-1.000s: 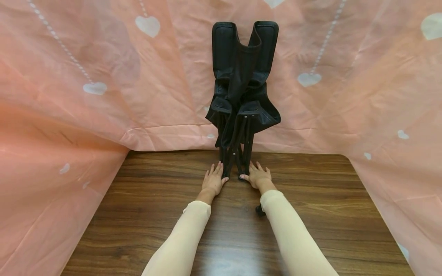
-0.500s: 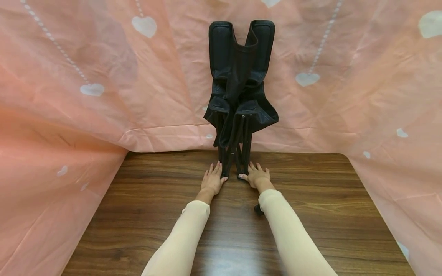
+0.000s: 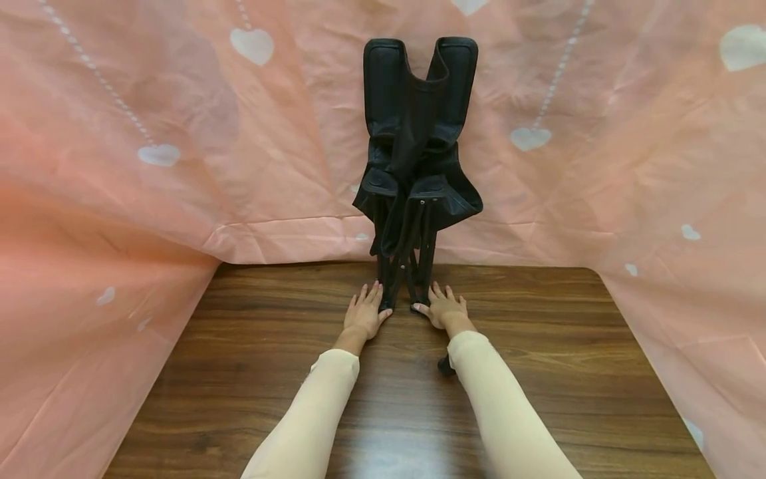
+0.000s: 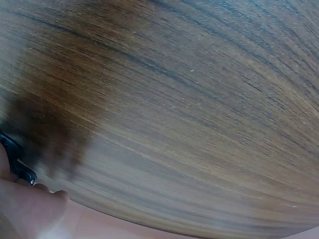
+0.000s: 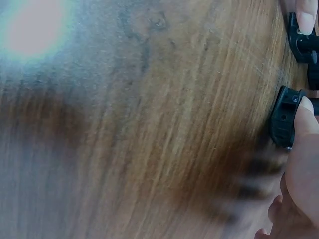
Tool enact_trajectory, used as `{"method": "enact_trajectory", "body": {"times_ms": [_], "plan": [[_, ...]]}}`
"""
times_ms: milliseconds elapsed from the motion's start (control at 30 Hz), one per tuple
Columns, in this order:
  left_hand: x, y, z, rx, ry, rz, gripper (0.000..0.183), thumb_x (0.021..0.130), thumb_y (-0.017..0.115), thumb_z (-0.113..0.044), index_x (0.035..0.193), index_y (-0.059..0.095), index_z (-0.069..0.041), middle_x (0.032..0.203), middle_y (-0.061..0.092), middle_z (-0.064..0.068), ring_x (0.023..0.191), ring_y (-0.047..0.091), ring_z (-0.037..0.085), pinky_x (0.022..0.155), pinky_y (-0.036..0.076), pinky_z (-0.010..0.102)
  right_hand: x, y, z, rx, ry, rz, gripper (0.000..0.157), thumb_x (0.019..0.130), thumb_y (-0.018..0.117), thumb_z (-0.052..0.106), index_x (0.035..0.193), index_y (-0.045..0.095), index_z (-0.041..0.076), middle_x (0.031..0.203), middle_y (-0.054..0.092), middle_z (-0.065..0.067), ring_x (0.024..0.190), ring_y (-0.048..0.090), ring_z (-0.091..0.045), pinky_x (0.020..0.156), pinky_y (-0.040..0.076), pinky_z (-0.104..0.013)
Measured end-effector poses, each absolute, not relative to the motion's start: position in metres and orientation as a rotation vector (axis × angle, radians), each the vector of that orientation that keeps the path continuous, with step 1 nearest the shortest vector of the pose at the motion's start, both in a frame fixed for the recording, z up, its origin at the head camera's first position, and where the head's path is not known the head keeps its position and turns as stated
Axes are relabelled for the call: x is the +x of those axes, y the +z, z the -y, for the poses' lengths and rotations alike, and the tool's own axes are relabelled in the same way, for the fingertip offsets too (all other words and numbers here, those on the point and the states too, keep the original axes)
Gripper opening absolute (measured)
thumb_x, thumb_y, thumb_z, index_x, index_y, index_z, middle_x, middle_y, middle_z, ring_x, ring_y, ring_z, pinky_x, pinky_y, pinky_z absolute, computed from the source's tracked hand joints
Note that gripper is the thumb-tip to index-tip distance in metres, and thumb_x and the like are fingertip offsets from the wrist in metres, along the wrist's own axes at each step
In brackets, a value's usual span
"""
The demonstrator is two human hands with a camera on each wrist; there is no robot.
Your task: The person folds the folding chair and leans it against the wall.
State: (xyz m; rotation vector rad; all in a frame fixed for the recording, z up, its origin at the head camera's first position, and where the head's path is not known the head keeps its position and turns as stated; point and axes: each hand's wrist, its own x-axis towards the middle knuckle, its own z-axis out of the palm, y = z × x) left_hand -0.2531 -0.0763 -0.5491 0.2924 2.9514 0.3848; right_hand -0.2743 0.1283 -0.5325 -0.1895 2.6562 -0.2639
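Note:
A black folding camp chair (image 3: pixel 413 146) stands nearly upright at the far side of the wooden table, folded, its fabric bunched and its crossed legs narrow. Beside its lower left leg lies my left hand (image 3: pixel 363 315), fingers spread and thumb at the foot. My right hand (image 3: pixel 445 309) rests against the lower right leg, fingers extended. In the right wrist view, the right thumb (image 5: pixel 303 117) presses on a black plastic foot (image 5: pixel 284 117), and the left thumb touches another foot (image 5: pixel 299 42). Part of a black foot (image 4: pixel 17 162) also shows beside the left hand (image 4: pixel 30 204) in the left wrist view.
The wood-grain table (image 3: pixel 251 386) reaches back to a pink cloth (image 3: pixel 287 153) with white hearts, which hangs behind and on both sides. A small dark object (image 3: pixel 445 366) shows beside the right sleeve; its kind is unclear.
My left hand and the chair's left foot have shifted slightly left. The right hand stays at the right leg. The whole head view has drifted a little.

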Motion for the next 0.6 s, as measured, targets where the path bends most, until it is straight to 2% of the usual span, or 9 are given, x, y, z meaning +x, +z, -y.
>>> {"method": "enact_trajectory", "body": {"times_ms": [233, 367, 600], "plan": [[-0.252, -0.545, 0.075, 0.273, 0.360, -2.946, 0.067, 0.101, 0.043, -0.044, 0.156, 0.017, -0.017, 0.164, 0.014, -0.002, 0.153, 0.008, 0.024, 0.125, 0.010, 0.047, -0.270, -0.532, -0.132, -0.220, -0.303, -2.682, 0.074, 0.101, 0.027, 0.057, 0.157, 0.003, 0.014, 0.165, -0.002, -0.009, 0.151, -0.001, -0.036, 0.120, 0.004, -0.063], [-0.253, -0.546, 0.075, 0.280, 0.330, -2.959, 0.064, 0.102, 0.042, -0.042, 0.156, 0.019, -0.018, 0.163, 0.017, -0.002, 0.152, 0.010, 0.025, 0.124, 0.012, 0.049, -0.269, -0.531, -0.135, -0.238, -0.301, -2.678, 0.074, 0.101, 0.028, 0.055, 0.157, 0.002, 0.014, 0.165, -0.002, -0.010, 0.151, -0.002, -0.036, 0.120, 0.002, -0.063], [-0.251, -0.548, 0.078, 0.264, 0.325, -2.948, 0.062, 0.102, 0.038, -0.045, 0.156, 0.018, -0.023, 0.163, 0.017, -0.005, 0.153, 0.010, 0.026, 0.124, 0.008, 0.053, -0.268, -0.534, -0.144, -0.271, -0.244, -2.678, 0.073, 0.101, 0.025, 0.056, 0.157, -0.005, 0.020, 0.165, -0.004, -0.008, 0.151, -0.003, -0.035, 0.120, 0.003, -0.064]]}}
